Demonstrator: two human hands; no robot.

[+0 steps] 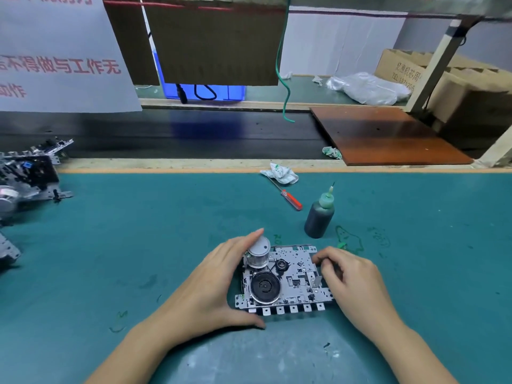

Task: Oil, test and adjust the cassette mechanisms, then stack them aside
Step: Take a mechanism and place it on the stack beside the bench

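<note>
A metal cassette mechanism (293,278) with a black flywheel and a silver motor can lies flat on the green mat, front centre. My left hand (213,284) grips its left side, fingers beside the motor and thumb along the front edge. My right hand (349,275) rests at its right edge with fingers curled on the frame. A dark oil bottle (318,214) with a green nozzle stands upright just behind the mechanism. A red-handled screwdriver (288,196) lies further back. A pile of several mechanisms (25,178) sits at the left edge.
A crumpled rag (279,173) lies by the mat's far edge, another (332,152) on the black conveyor belt (166,134). A brown board (385,134) rests at the right. A green cable (285,87) hangs down. Cardboard boxes (415,70) stand far right.
</note>
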